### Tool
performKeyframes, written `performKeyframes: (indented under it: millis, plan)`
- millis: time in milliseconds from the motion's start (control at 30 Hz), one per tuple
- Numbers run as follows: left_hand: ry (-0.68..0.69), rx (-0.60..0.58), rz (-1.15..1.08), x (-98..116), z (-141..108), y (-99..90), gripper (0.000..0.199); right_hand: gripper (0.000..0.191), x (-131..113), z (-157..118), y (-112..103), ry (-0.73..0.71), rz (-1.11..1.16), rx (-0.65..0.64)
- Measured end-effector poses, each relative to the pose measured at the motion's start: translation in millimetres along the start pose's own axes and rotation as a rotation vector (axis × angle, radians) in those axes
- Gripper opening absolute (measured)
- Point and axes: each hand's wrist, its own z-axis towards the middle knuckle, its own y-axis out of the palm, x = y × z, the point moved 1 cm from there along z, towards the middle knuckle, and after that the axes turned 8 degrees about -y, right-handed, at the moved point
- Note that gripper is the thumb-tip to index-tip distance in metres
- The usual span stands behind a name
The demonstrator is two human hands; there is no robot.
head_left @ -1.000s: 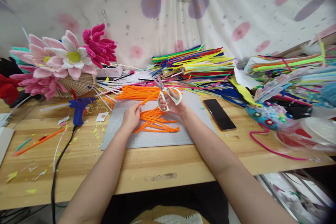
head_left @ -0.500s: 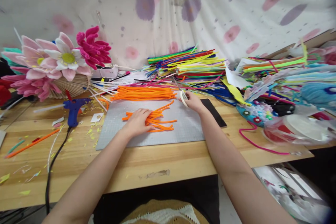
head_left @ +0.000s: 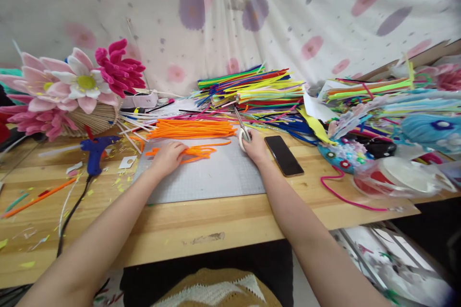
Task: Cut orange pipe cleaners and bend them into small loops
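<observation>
Short orange pipe cleaners (head_left: pixel 198 152) lie in a loose bunch on the grey cutting mat (head_left: pixel 209 182). My left hand (head_left: pixel 171 157) is closed over the left part of that bunch, its fingertips partly hidden by the stems. White-handled scissors (head_left: pixel 244 134) are in my right hand (head_left: pixel 255 146), fingers around the handles, blades pointing away to the back. Just behind both hands lies a thicker bundle of long orange pipe cleaners (head_left: pixel 190 129). A black phone (head_left: pixel 284 155) lies right of my right hand.
A blue glue gun (head_left: pixel 94 151) with a black cord lies at left, before a bouquet of plush flowers (head_left: pixel 84 81). Multicoloured pipe cleaners (head_left: pixel 255 87) are heaped at the back. A plastic-wrapped tub (head_left: pixel 403 175) stands at right.
My left hand has moved left and slightly back with the short orange pipe cleaners, which now lie closer together. My right hand and scissors have shifted left, uncovering the phone.
</observation>
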Motion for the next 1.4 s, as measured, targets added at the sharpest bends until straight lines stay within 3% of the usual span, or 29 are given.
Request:
performKeyframes:
  millis: [67, 200, 267, 333, 433, 500, 600, 700, 800, 1000, 1133, 1267, 1400]
  plan:
    - [-0.013, -0.016, -0.020, -6, 7, -1.3, 0.031, 0.026, -1, -2, 0, -0.018, -0.008, 0.001]
    - [0.031, -0.217, -0.190, -7, 21, -8.3, 0.034, 0.025, 0, -4, 0, -0.052, 0.020, 0.001]
    - [-0.041, -0.263, -0.305, -4, 29, -13.4, 0.033, 0.024, 1, -5, 0, -0.051, 0.035, 0.007]
    - [-0.163, -0.211, -0.339, -1, 40, -15.7, 0.036, 0.024, 2, -4, 0, -0.041, 0.041, 0.014]
    - [-0.285, -0.179, -0.210, 3, 60, -7.3, 0.034, 0.024, 2, -4, 0, -0.029, 0.038, 0.020]
    - [-0.234, -0.228, -0.151, 5, 73, 4.5, 0.038, 0.024, 2, -4, 0, -0.032, 0.040, 0.014]
    - [-0.167, -0.197, -0.124, 6, 94, 20.4, 0.049, 0.025, 3, -4, 0, -0.041, 0.040, 0.003]
    - [-0.285, -0.154, -0.089, 4, 113, 27.3, 0.056, 0.025, 2, -5, 0, -0.043, 0.023, -0.001]
    - [-0.369, -0.143, -0.070, 2, 125, 26.6, 0.050, 0.025, 0, -6, -1, -0.047, 0.008, -0.011]
    - [-0.334, -0.046, 0.048, 6, 120, 20.8, 0.031, 0.024, 1, -5, -6, -0.211, 0.002, -0.030]
    - [-0.319, -0.079, 0.119, 12, 112, 16.0, 0.030, 0.023, 6, 0, -14, -0.320, -0.055, -0.047]
    - [-0.285, -0.176, 0.169, 13, 115, 10.3, 0.037, 0.021, 4, 3, -22, -0.223, -0.135, -0.131]
    - [-0.232, -0.247, 0.137, 9, 122, 4.7, 0.028, 0.021, 0, 6, -28, -0.051, -0.189, -0.154]
